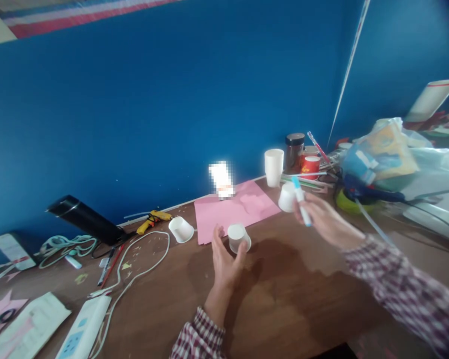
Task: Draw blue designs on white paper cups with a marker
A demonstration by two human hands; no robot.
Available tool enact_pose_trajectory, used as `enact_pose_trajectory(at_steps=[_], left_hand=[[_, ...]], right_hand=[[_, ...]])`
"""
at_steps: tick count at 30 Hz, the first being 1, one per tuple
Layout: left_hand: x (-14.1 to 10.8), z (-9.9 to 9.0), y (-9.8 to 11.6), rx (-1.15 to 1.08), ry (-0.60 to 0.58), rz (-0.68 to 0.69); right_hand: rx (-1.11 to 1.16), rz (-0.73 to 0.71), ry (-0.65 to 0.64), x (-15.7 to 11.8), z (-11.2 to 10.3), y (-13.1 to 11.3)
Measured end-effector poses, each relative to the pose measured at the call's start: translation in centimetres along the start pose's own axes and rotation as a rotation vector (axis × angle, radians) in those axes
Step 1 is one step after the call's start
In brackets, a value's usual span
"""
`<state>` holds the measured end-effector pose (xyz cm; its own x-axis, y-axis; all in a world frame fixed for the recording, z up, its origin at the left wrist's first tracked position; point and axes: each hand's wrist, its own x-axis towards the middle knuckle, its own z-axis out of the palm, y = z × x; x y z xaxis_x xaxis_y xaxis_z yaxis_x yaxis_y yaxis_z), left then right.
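Note:
A white marker with light blue ends (302,201) is pinched in the fingers of my right hand (324,219), above the right side of the desk. My left hand (226,262) reaches up the middle, thumb and fingers spread around an upside-down white paper cup (237,234). The thumb overlaps the cup's near right side; a gap shows at the fingers. Another upturned white cup (286,197) stands just behind the marker. On the left, a white cup (181,230) lies tilted on its side. Pink paper (228,214) lies flat behind the middle cup.
Stacked white cups (274,167), a dark jar (295,149) and a red cup (310,167) stand by the blue wall. Plastic bags (385,149) pile up right. Leftward are a yellow glue gun (153,221), black cylinder (84,219), loose cable and power strip (84,329).

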<state>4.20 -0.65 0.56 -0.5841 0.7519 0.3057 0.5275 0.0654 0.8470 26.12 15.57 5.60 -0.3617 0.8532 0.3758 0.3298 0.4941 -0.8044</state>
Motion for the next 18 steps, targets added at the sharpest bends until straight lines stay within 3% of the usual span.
enact_pose_trajectory(at_steps=[3,6,8,13,18], left_hand=[[-0.1,-0.4,0.0,0.002,0.099,0.114],[-0.3,-0.8,0.3,-0.039,0.164,0.233],[-0.5,-1.0,0.8,-0.113,0.141,0.279],[-1.3,-1.0,2.7,-0.356,0.010,0.128],[-2.4,-0.7,4.2,-0.509,-0.022,0.043]], right_hand=[[0.186,-0.072,-0.308,-2.7,4.9,-4.1],[0.166,-0.206,-0.369,-4.5,8.7,-6.1],[0.173,-0.260,-0.425,-5.6,10.1,-6.3],[0.241,-0.277,-0.449,-7.4,10.6,-5.3],[0.278,-0.257,-0.470,-7.8,10.4,-5.6]])
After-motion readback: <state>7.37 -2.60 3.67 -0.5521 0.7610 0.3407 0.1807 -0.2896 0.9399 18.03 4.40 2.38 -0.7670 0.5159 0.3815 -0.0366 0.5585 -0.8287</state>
